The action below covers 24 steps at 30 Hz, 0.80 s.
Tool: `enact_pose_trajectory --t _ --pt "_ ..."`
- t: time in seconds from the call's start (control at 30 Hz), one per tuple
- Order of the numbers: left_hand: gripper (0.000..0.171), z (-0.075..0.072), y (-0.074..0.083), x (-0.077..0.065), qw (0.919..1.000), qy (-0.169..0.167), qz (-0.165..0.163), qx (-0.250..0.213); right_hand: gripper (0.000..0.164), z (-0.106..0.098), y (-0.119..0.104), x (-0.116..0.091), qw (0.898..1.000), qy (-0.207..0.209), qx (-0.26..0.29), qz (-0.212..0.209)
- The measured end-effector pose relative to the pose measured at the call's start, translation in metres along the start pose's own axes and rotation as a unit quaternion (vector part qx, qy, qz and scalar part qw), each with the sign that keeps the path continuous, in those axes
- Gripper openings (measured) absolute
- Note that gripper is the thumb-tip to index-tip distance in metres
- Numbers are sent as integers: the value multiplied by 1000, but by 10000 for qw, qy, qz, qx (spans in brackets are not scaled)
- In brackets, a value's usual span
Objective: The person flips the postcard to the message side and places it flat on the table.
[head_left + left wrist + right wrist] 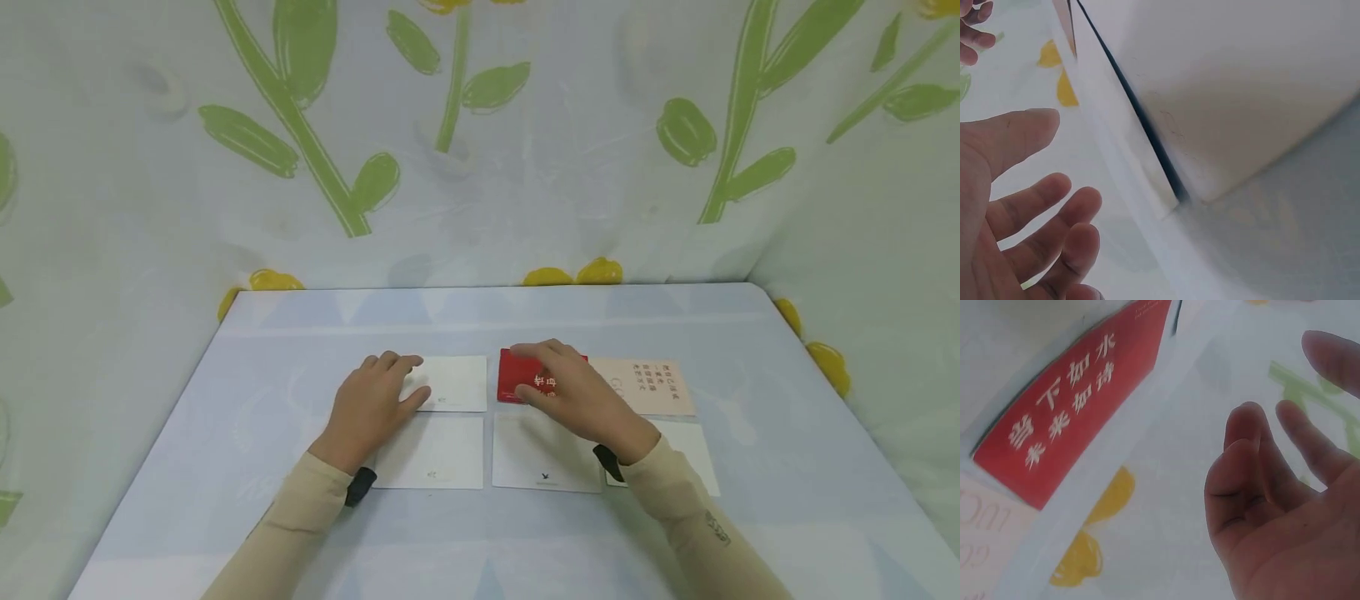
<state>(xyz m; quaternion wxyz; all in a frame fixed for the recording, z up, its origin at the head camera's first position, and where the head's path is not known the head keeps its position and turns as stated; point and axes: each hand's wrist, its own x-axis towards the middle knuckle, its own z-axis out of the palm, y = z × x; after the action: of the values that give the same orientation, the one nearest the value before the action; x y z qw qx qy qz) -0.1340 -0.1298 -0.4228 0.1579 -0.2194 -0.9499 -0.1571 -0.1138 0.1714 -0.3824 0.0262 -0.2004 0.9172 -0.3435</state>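
Note:
My left hand hovers with loosely bent fingers over the left end of a white card. Below that lies another white card. My right hand is held above a red card with white Chinese characters, covering part of it in the head view. The right wrist view shows the red card apart from the fingers. A pale pink card adjoins it on the right. Nearer me are a white card with a small dark bird mark and a white card partly behind my right wrist.
The cards lie in two rows on a pale blue patterned table. A white curtain with green stems and yellow flowers stands behind the table and at its sides. Each wrist wears a dark strap.

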Motion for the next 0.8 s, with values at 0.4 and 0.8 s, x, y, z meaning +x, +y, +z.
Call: enact_pose_trajectory --t 0.4,0.8 --pt "48 5 13 12 9994 -78 325 -126 59 -21 12 -19 9982 520 -204 219" --pt "50 11 27 24 9977 -288 540 -281 63 -30 26 -34 9962 686 -395 350"
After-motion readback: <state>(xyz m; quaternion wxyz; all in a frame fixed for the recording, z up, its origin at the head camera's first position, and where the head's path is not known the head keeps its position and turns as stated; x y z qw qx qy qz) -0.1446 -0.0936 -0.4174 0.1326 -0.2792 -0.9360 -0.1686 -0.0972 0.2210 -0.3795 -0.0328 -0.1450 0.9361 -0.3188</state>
